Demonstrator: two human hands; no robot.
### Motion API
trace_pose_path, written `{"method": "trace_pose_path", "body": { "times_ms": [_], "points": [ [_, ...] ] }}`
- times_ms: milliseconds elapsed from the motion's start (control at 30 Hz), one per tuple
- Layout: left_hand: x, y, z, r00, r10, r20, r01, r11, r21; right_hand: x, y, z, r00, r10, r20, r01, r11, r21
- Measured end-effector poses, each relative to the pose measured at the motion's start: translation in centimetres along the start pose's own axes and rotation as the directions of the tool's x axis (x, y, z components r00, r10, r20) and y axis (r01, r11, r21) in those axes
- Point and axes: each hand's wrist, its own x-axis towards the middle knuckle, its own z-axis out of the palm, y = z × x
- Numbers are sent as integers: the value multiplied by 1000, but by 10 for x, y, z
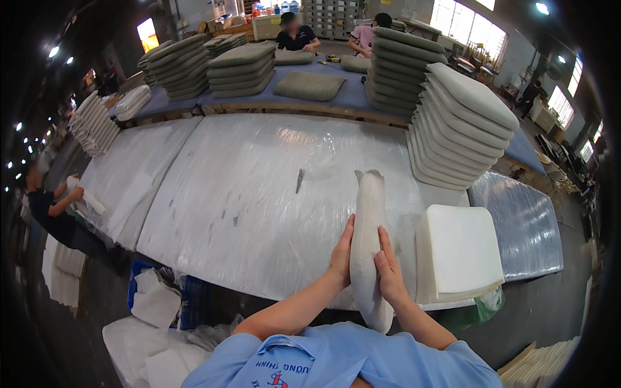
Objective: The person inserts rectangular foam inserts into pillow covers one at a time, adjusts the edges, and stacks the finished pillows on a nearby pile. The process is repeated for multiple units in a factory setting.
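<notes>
A pale beige seat cushion (367, 258) stands on its edge over the near side of the plastic-wrapped table (259, 181), its narrow side toward me. My left hand (343, 252) lies flat along its left face, and my right hand (390, 268) presses its right face, so both palms hold it between them. At the cushion's far end a loose fold of cover fabric sticks up. Its lower end comes close to my shirt. Just right of my right hand sits a stack of white foam pads (459, 249).
A tall stack of beige cushions (459, 129) rises at the back right. Grey-green cushions (310, 85) lie and stand in piles on a blue-topped table behind. A blue crate (194, 301) with white pieces is on the floor at lower left. A co-worker (48, 207) handles a white piece at far left.
</notes>
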Motion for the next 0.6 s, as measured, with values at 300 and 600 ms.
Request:
{"method": "trace_pose_path", "body": {
  "times_ms": [300,600],
  "points": [
    [11,-22,42,999,-22,34,16,984,178,2,-31,-25,974,124,-192,-90,980,175],
    [25,-52,31,948,283,149,-314,732,604,21,-51,-43,949,214,-230,-146,948,282]
  ]
}}
